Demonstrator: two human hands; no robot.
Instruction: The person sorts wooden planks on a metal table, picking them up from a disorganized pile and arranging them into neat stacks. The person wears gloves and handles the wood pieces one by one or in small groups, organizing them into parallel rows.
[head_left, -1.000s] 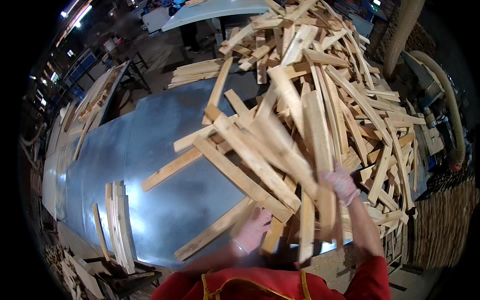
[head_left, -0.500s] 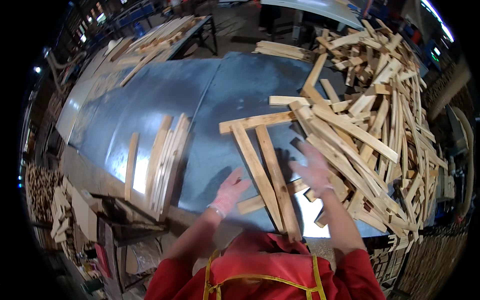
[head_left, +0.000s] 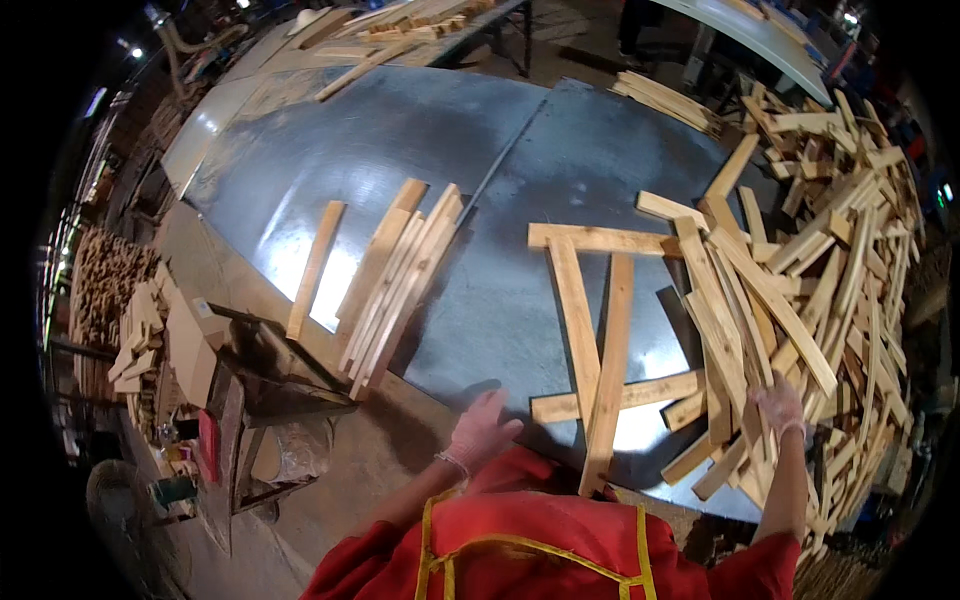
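My left hand (head_left: 484,430), in a thin pale glove, hovers by the near edge of the metal-topped table (head_left: 480,310). Its fingers are apart and hold nothing. My right hand (head_left: 780,408), gloved too, is at the near side of the heaped wooden strips (head_left: 850,270). Its fingers touch strips there, but whether they grip one cannot be made out. Between my hands lie two long strips, a left one (head_left: 573,310) and a right one (head_left: 608,370), meeting near their lower ends. A crosswise strip (head_left: 600,240) lies at their far ends, and another (head_left: 650,393) runs beneath them.
Left of my left hand, several strips (head_left: 405,285) lie side by side, with a single strip (head_left: 316,270) apart from them. A small bundle of strips (head_left: 660,100) lies at the far edge. A wooden stand (head_left: 228,440) is at the lower left, and another table (head_left: 400,45) stands behind.
The view has shifted, so the table appears further right. My right hand has moved right and nearer, into the heap. My left hand has drawn back toward me.
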